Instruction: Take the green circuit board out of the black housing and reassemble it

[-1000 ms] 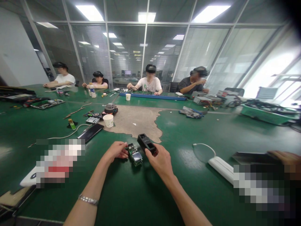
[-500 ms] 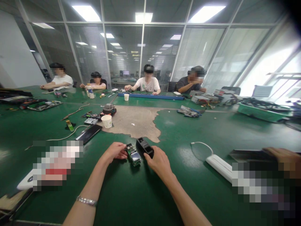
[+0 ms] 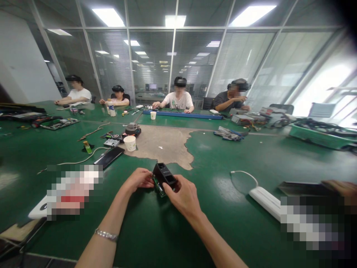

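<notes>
The left hand point(image 3: 141, 179) has its fingers closed at the left edge of a green circuit board point(image 3: 158, 188) and seems to pinch it there, although part of the contact is hidden. The right hand point(image 3: 185, 195) grips a black cover point(image 3: 164, 173), with the thumb on its near side and the other fingers round its right end. Both things are between the two hands, above the green desk point(image 3: 237, 230), in front of the bare brown patch point(image 3: 158, 143). The cover hides most of the board; I cannot tell whether they touch. In my judgement, the cover is light, stiff plastic, perhaps a little slippery, and its long sides or its end give a safe hold. The board is probably light too, but more fragile, so it is better to take it by the edges and not press on its parts. A paper cup point(image 3: 129, 143) and a dark phone point(image 3: 109, 158) are farther away on the left.
</notes>
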`<action>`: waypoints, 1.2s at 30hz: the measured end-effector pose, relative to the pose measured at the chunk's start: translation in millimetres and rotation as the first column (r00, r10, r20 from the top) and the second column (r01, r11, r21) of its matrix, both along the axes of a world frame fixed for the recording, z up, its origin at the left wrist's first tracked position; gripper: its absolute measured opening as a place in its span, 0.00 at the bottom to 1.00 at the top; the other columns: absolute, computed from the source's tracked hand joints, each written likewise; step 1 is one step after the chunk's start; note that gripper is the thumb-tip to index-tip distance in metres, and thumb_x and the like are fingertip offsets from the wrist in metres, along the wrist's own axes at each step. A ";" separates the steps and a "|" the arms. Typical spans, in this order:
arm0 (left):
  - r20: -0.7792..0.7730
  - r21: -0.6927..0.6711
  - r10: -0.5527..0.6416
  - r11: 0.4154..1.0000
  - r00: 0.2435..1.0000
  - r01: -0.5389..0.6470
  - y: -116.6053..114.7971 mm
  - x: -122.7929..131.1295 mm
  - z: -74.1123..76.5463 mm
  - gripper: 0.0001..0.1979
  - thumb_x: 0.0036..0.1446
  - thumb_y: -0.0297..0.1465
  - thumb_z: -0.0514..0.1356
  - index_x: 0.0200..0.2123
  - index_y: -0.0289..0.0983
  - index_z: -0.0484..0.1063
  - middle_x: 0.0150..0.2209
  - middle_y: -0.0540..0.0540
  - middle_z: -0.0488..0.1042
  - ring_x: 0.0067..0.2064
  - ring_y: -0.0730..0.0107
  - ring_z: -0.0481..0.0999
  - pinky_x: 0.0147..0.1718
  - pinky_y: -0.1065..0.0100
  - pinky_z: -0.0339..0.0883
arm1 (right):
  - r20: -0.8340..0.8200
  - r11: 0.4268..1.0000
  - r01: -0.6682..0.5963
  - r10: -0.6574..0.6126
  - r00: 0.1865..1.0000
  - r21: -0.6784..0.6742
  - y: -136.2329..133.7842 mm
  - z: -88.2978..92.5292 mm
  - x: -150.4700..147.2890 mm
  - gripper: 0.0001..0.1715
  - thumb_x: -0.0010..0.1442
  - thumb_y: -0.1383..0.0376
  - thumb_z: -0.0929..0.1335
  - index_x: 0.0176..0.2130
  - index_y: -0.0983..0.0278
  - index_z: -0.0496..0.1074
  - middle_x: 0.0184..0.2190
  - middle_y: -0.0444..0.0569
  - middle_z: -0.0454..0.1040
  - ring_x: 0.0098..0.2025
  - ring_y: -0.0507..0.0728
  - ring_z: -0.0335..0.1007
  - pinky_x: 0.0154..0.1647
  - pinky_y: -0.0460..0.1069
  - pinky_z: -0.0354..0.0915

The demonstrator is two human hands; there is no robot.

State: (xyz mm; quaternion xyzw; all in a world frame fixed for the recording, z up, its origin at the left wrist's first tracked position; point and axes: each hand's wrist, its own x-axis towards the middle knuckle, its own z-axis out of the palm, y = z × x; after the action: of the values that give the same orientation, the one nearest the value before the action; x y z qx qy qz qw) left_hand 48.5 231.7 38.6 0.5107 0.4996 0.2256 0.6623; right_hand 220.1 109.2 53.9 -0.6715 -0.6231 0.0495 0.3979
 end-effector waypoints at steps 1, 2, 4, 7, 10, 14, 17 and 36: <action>0.002 0.001 -0.004 1.000 1.000 0.004 -0.1 -0.4 0.2 0.12 0.54 0.35 0.63 0.33 0.30 0.71 0.27 0.40 0.78 0.26 0.66 0.79 0.29 0.69 0.73 | 0.006 1.000 0.001 -0.001 1.000 0.000 -0.4 -0.3 -1.7 0.14 0.56 0.54 0.67 0.35 0.62 0.70 0.27 0.46 0.73 0.28 0.55 0.68 0.30 0.47 0.59; 0.004 0.003 -0.009 1.000 1.000 0.009 0.1 -1.0 -0.1 0.13 0.54 0.36 0.63 0.33 0.30 0.71 0.27 0.40 0.78 0.26 0.66 0.79 0.29 0.69 0.73 | 0.013 1.000 0.002 -0.002 1.000 0.000 -0.8 -0.5 -3.4 0.14 0.56 0.54 0.67 0.35 0.62 0.70 0.27 0.46 0.73 0.28 0.55 0.68 0.30 0.47 0.59; -0.003 0.016 -0.003 1.000 1.000 0.003 1.4 -2.4 -1.9 0.16 0.54 0.40 0.63 0.34 0.31 0.71 0.28 0.40 0.78 0.25 0.67 0.78 0.28 0.70 0.73 | 0.031 1.000 0.008 -0.008 0.999 0.000 -1.3 -0.4 -6.5 0.15 0.55 0.53 0.67 0.34 0.63 0.69 0.27 0.46 0.73 0.28 0.55 0.69 0.29 0.47 0.58; -0.048 0.094 0.078 0.993 0.996 -0.073 5.2 -4.1 -6.1 0.22 0.55 0.47 0.59 0.37 0.31 0.71 0.27 0.42 0.77 0.24 0.67 0.78 0.26 0.69 0.72 | 0.063 1.000 0.027 -0.026 0.998 -0.013 -2.0 0.5 -10.5 0.15 0.55 0.54 0.67 0.34 0.63 0.69 0.27 0.47 0.74 0.29 0.55 0.69 0.29 0.46 0.57; -0.055 0.216 0.130 0.970 0.990 -0.116 9.5 -4.1 -9.5 0.27 0.55 0.52 0.57 0.39 0.32 0.72 0.29 0.42 0.77 0.25 0.67 0.78 0.27 0.68 0.72 | 0.107 0.999 0.047 -0.044 0.993 -0.027 -3.0 2.2 -13.3 0.15 0.55 0.55 0.67 0.35 0.64 0.68 0.28 0.47 0.74 0.29 0.55 0.69 0.30 0.47 0.57; -0.060 0.288 0.136 0.951 0.989 -0.113 12.2 -2.9 -10.5 0.32 0.52 0.57 0.55 0.40 0.32 0.73 0.34 0.40 0.77 0.28 0.66 0.78 0.28 0.67 0.73 | 0.151 0.998 0.055 -0.050 0.987 -0.028 -3.7 4.8 -16.1 0.13 0.55 0.56 0.67 0.35 0.63 0.68 0.29 0.47 0.73 0.30 0.55 0.69 0.32 0.48 0.57; -0.049 0.317 0.138 0.941 0.989 -0.115 11.5 -2.2 -9.2 0.34 0.52 0.58 0.55 0.40 0.31 0.75 0.34 0.39 0.77 0.30 0.65 0.78 0.29 0.67 0.73 | 0.170 0.998 0.060 -0.054 0.984 -0.029 -1.9 5.4 -17.8 0.13 0.55 0.56 0.66 0.34 0.63 0.67 0.29 0.47 0.73 0.31 0.56 0.69 0.32 0.48 0.57; -0.134 0.355 0.026 0.935 0.991 0.023 10.8 -1.9 -20.4 0.27 0.51 0.52 0.60 0.37 0.32 0.78 0.27 0.43 0.77 0.27 0.66 0.78 0.26 0.69 0.73 | 0.185 0.989 0.031 -0.003 0.983 -0.147 3.5 -15.2 -16.2 0.14 0.56 0.56 0.67 0.39 0.63 0.68 0.37 0.51 0.71 0.40 0.58 0.69 0.41 0.49 0.61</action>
State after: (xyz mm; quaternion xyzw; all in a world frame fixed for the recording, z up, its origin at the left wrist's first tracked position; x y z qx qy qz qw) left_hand 46.6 242.5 18.3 0.6360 0.4952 0.2771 0.5229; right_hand 203.9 112.7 38.6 -0.7063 -0.6462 0.0302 0.2874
